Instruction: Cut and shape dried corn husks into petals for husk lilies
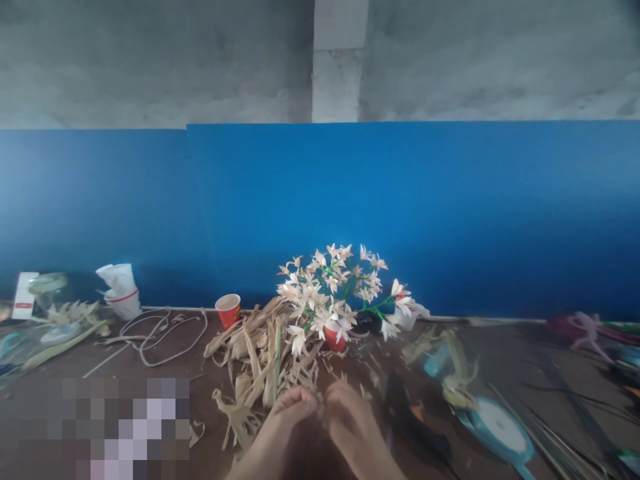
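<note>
Dry husks [260, 347] lie in a loose heap at eleven o'clock from the person's hands, the nearest strips close beside the left hand [290, 408]. That hand is curled, its thumb and forefinger drawn in toward each other at about one o'clock from its wrist. Facing it, the right hand [351, 415] is bent in the same way, its fingertips aimed toward eleven o'clock and close to the left ones. The gap between the two is blurred, so one cannot tell whether either hand is pinching something small or merely has its fingers bent.

Straight ahead, at twelve o'clock, a spreading bunch of pale flowers [310, 293] on green stems rises above a red cup [335, 339], some blooms hanging in front of its rim. Another red paper cup [228, 311] stands upright between ten and eleven o'clock, just beyond the heap. At ten o'clock a white cable [173, 361] lies in loops on the brown table [200, 381], with a white container [124, 303] banded in red farther out.

At three o'clock, near the right hand, lies a dark object [415, 423] too blurred to name. Past it rests a teal-edged spool [501, 425], and at two o'clock another husk piece [457, 390] lies near that spool.
</note>
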A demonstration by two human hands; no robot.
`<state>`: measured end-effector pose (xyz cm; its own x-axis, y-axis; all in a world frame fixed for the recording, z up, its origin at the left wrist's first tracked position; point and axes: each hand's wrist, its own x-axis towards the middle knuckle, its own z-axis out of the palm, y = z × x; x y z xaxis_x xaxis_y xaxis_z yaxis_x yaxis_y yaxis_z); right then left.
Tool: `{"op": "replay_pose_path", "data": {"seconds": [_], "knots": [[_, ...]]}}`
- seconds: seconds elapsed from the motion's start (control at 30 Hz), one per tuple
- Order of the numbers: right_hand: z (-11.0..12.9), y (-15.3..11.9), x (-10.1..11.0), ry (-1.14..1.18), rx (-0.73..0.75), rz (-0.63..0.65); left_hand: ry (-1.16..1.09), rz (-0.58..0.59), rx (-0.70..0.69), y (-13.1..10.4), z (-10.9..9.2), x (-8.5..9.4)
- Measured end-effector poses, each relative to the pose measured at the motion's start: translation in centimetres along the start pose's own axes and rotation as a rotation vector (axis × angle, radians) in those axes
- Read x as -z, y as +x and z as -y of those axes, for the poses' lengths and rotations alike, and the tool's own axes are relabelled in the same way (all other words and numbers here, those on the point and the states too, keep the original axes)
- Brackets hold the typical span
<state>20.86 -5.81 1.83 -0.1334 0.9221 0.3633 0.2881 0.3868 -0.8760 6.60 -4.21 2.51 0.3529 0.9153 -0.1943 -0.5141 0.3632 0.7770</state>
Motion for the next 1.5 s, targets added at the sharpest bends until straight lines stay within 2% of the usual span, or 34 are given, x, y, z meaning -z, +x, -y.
{"op": "replay_pose_path", "data": {"seconds": [0.2, 0.4, 0.6, 0.83, 0.97, 1.1, 1.3, 1.5], "knots": [[-0.5, 0.0, -0.3, 0.037, -0.045, -0.04, 0.185, -0.059, 0.002, 0.4, 0.3, 0.7], [-1.5, -0.1, -0.3, -0.092, -0.017, -0.036, 0.474, -0.016, -0.13, 0.9, 0.8, 0.9], [-1.4, -0.2, -0.4, -0.138, -0.045, -0.082, 0.716, -0.076, -0.236, 0.9, 0.4, 0.8], [-1.0, 0.0, 0.0, -0.163, 0.081, -0.039, 0.59, -0.025, -0.159, 1.4, 1.1, 1.4], [-1.3, 0.0, 0.1, -0.188, 0.112, -0.105, 0.509, -0.025, -0.103, 1.3, 1.4, 1.5], [-1.8, -0.1, 0.0, -0.178, 0.093, -0.162, 0.549, -0.039, -0.114, 1.0, 0.9, 1.2], [-1.6, -0.1, 0.0, -0.193, 0.059, -0.126, 0.714, -0.061, -0.299, 0.5, 0.6, 1.0], [-1.6, -0.1, 0.0, -0.212, 0.041, -0.083, 1.122, -0.118, -0.547, 0.3, 1.1, 1.5]]}}
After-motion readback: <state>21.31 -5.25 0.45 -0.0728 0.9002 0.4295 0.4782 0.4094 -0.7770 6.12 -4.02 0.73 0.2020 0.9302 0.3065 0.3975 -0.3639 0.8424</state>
